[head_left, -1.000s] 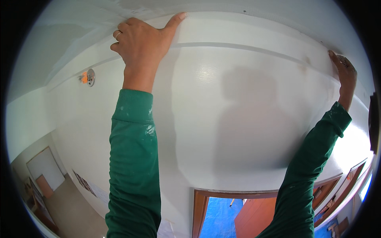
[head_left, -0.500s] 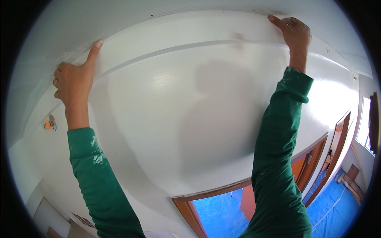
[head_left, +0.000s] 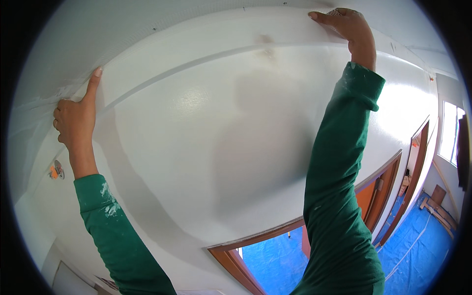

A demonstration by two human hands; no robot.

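Note:
Both my arms reach up to the corner where the white wall (head_left: 162, 128) meets the ceiling (head_left: 118, 24). A pale strip of mesh tape (head_left: 142, 34) runs along that corner. My left hand (head_left: 76, 115) touches the corner at the left, thumb stretched up against the strip and fingers loosely curled beside the ceiling; I see nothing held in it. At the upper right, my right hand (head_left: 351, 29) is closed around a piece of mesh tape (head_left: 335, 12), its thumb pointing left along the corner. The fingers' far side is hidden. Both green sleeves carry white smears.
A round electrical box (head_left: 59, 169) with orange wires sits in the wall at left. Below are a brown door frame (head_left: 231, 263) and another doorway (head_left: 418, 162). Blue sheeting (head_left: 408, 250) covers the floor, with wood pieces (head_left: 440, 209) by a window (head_left: 450, 132).
The view has turned a little, shifting the wall and the right hand leftward in the picture. My left hand appears lower and farther left. Both hands stay at the corner.

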